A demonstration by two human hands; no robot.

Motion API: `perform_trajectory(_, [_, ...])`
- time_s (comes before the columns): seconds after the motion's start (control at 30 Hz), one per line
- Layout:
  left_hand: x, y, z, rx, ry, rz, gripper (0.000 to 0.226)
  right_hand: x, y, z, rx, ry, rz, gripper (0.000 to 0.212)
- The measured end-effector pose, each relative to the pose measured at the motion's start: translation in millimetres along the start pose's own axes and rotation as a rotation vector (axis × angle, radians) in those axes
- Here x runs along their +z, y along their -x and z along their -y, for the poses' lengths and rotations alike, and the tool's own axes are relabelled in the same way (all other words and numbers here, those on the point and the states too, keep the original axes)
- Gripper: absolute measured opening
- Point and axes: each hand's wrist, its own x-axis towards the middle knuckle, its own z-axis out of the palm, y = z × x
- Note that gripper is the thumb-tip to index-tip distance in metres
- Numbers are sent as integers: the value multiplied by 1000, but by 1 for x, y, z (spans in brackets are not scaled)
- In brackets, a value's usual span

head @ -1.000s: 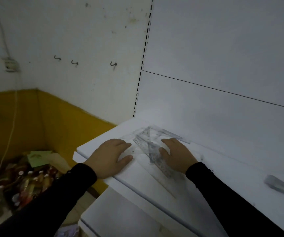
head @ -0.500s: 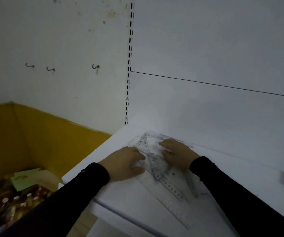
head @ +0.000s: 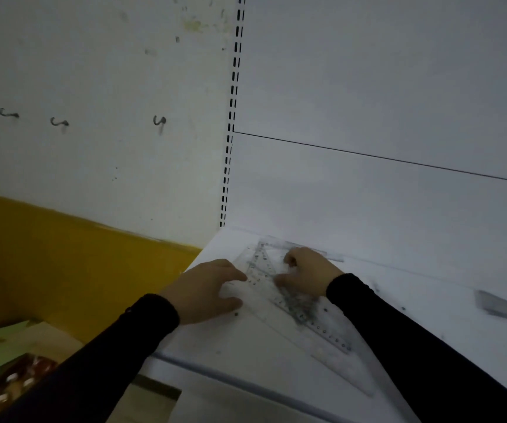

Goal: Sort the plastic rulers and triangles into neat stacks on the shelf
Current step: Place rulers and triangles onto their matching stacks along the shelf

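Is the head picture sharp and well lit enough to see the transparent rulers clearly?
Head view: dim, soft light; the clear rulers and triangles show only as faint outlines on the white shelf; the grey object at right is blurred; straight edges bend slightly.

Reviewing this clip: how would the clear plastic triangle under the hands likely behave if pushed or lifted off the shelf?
The clear triangle lies flat and thin on the smooth white shelf, so it probably slides easily under a push. Its low edges look hard to pinch; dragging it to the shelf lip may help. It seems light and stiff, perhaps flexing slightly.

Left hand (head: 206, 290), right hand (head: 308, 271) flat on clear triangles (head: 288, 300), white shelf (head: 246, 355).
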Motion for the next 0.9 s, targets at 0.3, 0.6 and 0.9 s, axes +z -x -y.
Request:
perform_trajectory(0.3, [-3, 6, 7, 119, 52, -163, 48, -18, 39, -5, 165, -479, -178, 19])
perform_trajectory(0.6, [25, -26, -53, 274, 195, -161, 68, -21, 143, -49, 345, -922, -435, 26])
perform_trajectory(0.9, [61, -47, -165, 474, 263, -106, 59, -35, 246, -109, 565, -900, -666, 17])
